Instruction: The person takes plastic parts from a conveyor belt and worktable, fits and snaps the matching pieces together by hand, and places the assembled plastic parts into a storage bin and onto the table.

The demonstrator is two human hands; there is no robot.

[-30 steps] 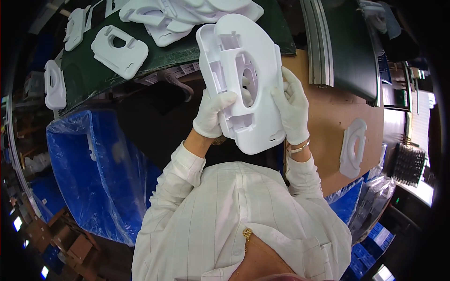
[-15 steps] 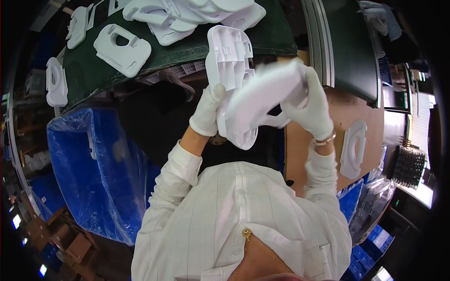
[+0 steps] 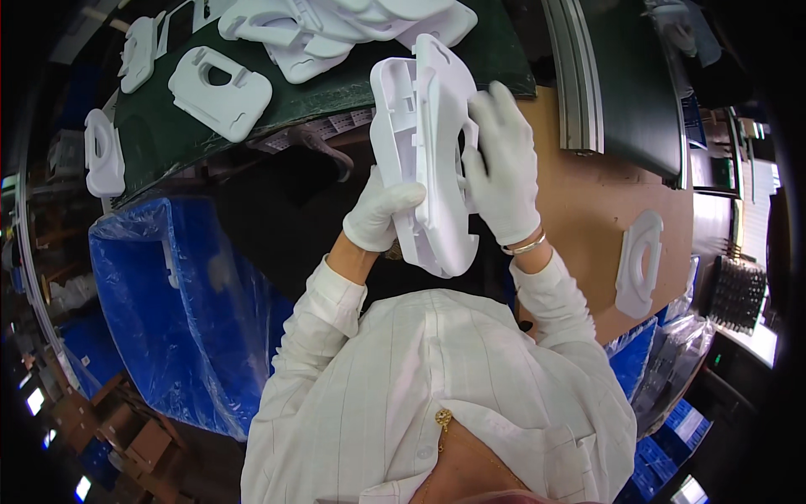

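"What has your left hand got?"
"My left hand is clamped on the compartmented white shell, thumb lying over its edge"
"And the right?"
"My right hand is at the white cover's outer side, fingers extended, thumb apart; I can't tell whether it's touching"
"Where are both pieces?"
"In the air before me, angled against each other, near the green bench"

Left hand and right hand: two, gloved. Two-part white casing: one, centre. Separate white plates: three, towards ten o'clock. Lone plate: one, three o'clock. Heaped pieces, twelve o'clock: overlapped, uncountable.
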